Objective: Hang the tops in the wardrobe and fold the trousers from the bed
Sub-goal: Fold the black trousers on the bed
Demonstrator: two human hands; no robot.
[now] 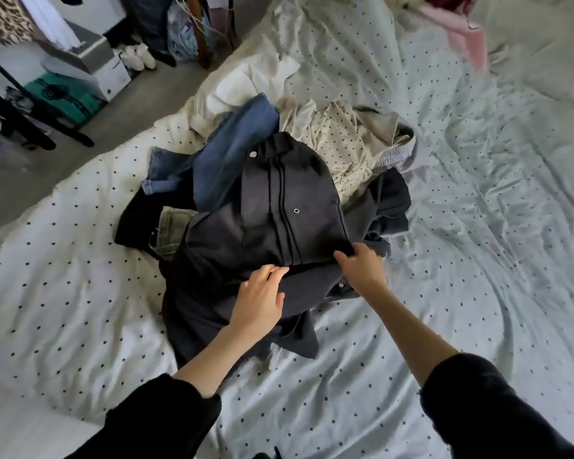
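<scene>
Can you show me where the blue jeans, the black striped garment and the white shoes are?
blue jeans (236,150): head view, on the leg.
black striped garment (279,193): head view, beside its stripes.
white shoes (140,56): head view, on the uppers.

no readable text, labels or numbers

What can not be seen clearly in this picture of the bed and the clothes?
- Head view: the fingertips of the left hand and right hand are tucked into the dark striped garment, so the exact grip is hidden.
- The olive garment is mostly covered by that dark garment.
- The pink item at the top edge is blurred and cut off.
- No wardrobe interior shows.
</scene>
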